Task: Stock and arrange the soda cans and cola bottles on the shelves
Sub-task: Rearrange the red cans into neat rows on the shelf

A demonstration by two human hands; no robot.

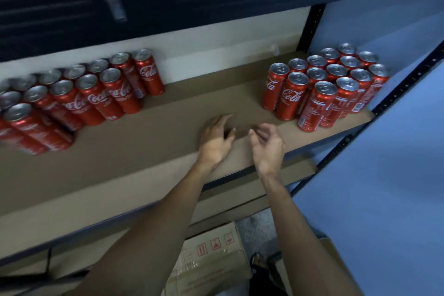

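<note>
Both hands empty. Left hand is palm down over the bare middle of the shelf, fingers loosely curled, tips at or just above the board; cannot tell if they touch. Right hand is just beside it, palm turned up and inward, fingers half curled, holding nothing. Forearms run up from the bottom of the frame, elbows out of view.

Left cans, mid left: upright, packed touching, in rows toward the back wall, blurred near the frame edge. Right cans, mid right: a tight upright block near the post. A wide bare stretch of board lies between the two lots, and my hands are there. No bottles in view. Carton sits below the shelf, bottom centre; contents not readable.

Handling, my judgement: slim tall cans, likely full, so some weight in each. Stiff while sealed, but thin walls dent under a hard squeeze. Sides smooth, may slip. Take one round the mid body, thumb opposite fingers, not by the rim. Narrow base tips easily, and neighbours touch, so one nudge could topple a row. To shift a block, press flat palms low on the bodies, not at the tops.
</note>
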